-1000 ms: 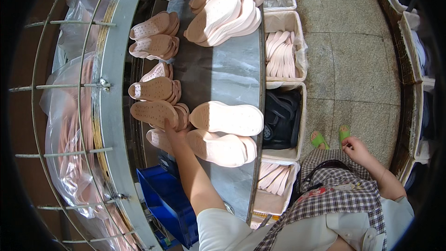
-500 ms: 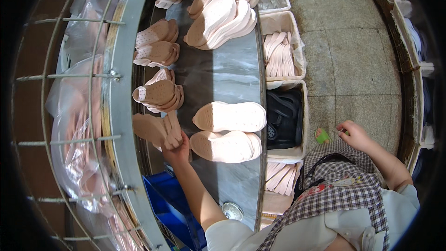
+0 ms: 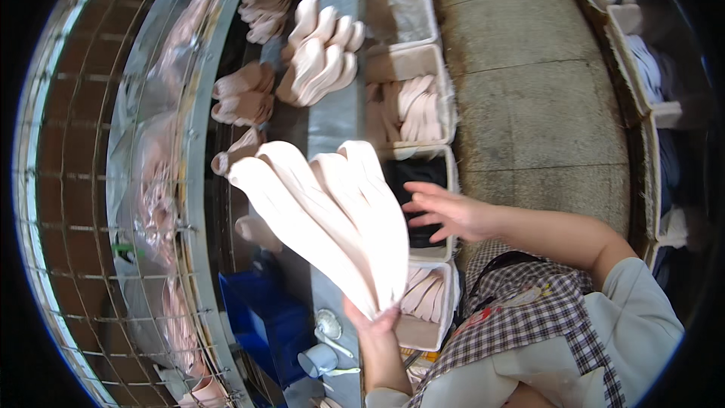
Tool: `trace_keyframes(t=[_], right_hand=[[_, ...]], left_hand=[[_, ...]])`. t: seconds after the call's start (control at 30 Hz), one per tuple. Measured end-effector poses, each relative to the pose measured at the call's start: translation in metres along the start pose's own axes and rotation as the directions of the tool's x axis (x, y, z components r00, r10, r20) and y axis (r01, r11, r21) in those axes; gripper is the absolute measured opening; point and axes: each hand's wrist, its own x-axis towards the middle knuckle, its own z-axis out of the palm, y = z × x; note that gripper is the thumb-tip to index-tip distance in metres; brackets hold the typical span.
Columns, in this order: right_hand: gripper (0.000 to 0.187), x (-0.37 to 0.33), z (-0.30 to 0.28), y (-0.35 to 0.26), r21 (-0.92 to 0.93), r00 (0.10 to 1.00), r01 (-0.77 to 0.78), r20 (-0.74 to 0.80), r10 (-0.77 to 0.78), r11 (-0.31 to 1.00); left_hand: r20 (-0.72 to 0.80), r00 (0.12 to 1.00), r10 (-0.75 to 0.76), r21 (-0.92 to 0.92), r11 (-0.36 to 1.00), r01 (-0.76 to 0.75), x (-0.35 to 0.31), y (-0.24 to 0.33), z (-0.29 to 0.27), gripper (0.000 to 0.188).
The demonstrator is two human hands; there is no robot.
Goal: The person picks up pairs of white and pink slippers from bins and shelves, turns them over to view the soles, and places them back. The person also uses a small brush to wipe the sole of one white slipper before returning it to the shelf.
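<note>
"Low in the middle of the view, what does the left hand (image 3: 380, 323) have?"

"It is clamped on the gathered lower end of a bunch of pale soles (image 3: 325, 215). They fan upward from the fingers, held up over the desk (image 3: 332, 128), and in strong light."

"And the right hand (image 3: 457, 215)?"

"It reaches in from the other side with its fingers spread. They point toward the bunch, near it but with a gap between, so the two hands are apart."

"What sits under that right hand?"

"A bin with a white rim (image 3: 451, 189), with black things (image 3: 400, 181) inside, partly covered by the soles. Below it in the view, another bin (image 3: 419, 332) holds pale pink strips (image 3: 424, 292); above it, a third bin (image 3: 400, 64) has similar pieces standing in a row."

"What else is on the desk?"

"Near the left hand, a small cup (image 3: 319, 360) and a round white piece (image 3: 328, 323). Farther up, a stack of pink soles (image 3: 321, 68), with darker, shaded stacks (image 3: 245, 94) to its left."

"And farther out?"

"A blue container (image 3: 249, 310) at the lower left, and a grey floor (image 3: 544, 106) to the right, beyond the bins."
</note>
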Motion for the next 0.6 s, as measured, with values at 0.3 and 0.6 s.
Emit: trace_keyframes(t=[0.3,0.6], right_hand=[[0.087,-0.105,-0.024,0.006,0.247,0.97,0.243,-0.047,-0.239,0.938],[0.087,-0.125,-0.005,0.021,0.096,0.952,0.302,-0.08,-0.295,0.949]], left_hand=[[-0.422,0.896,0.142,0.689,0.693,0.214,0.002,-0.1,-0.011,0.053],[-0.15,0.983,0.104,0.602,0.798,0.008,0.039,-0.074,0.02,0.049]])
